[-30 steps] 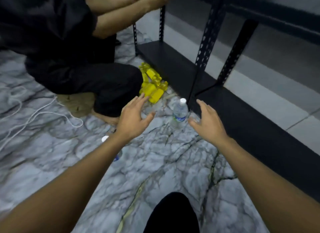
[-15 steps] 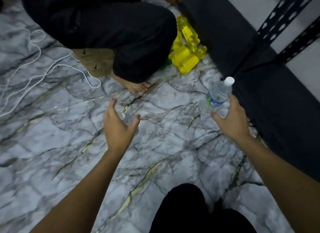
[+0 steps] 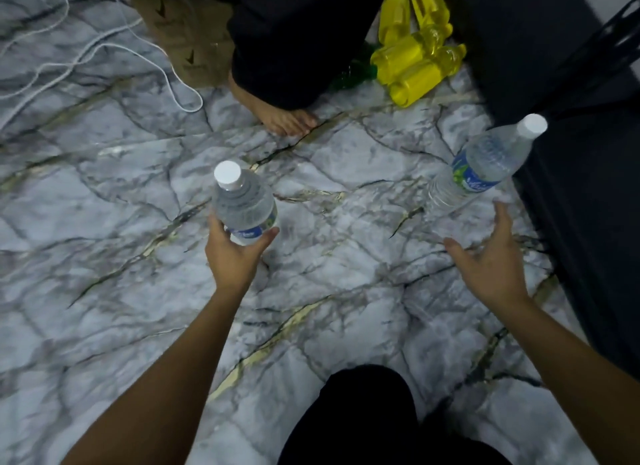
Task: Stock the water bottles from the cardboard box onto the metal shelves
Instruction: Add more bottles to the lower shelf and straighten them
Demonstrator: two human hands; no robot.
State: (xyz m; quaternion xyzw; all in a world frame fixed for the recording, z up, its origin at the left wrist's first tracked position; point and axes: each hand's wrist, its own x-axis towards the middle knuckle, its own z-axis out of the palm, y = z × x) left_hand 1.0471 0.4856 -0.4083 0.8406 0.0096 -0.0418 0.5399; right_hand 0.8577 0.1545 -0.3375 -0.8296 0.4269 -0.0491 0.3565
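Measured everything off the black metal shelf (image 3: 571, 160) at the right edge. Spotted a white cord (image 3: 200, 101) looped on the marble floor (image 3: 104, 222), farthest from the shelf. Closer in, well left of the shelf, found the left hand (image 3: 239, 257) wrapped round the lower half of a water bottle (image 3: 244, 205), thumb one side, fingers the other, white cap up toward the camera. Couldn't tell if lifted or resting on the floor. Noticed a pile of yellow bottles (image 3: 412, 66) lying near the shelf's front edge. Then saw the second water bottle (image 3: 485, 167) standing on the floor just beside the shelf, long axis leaning cap-first toward the shelf in this wide view. Caught the right hand (image 3: 491, 264) just short of it, fingers spread, gripping nothing, not touching. Put that bottle straight ahead of the right hand, a touch shelf-side. Reckoned right hand nearer by far: short reach round the base, then a hop onto the shelf.
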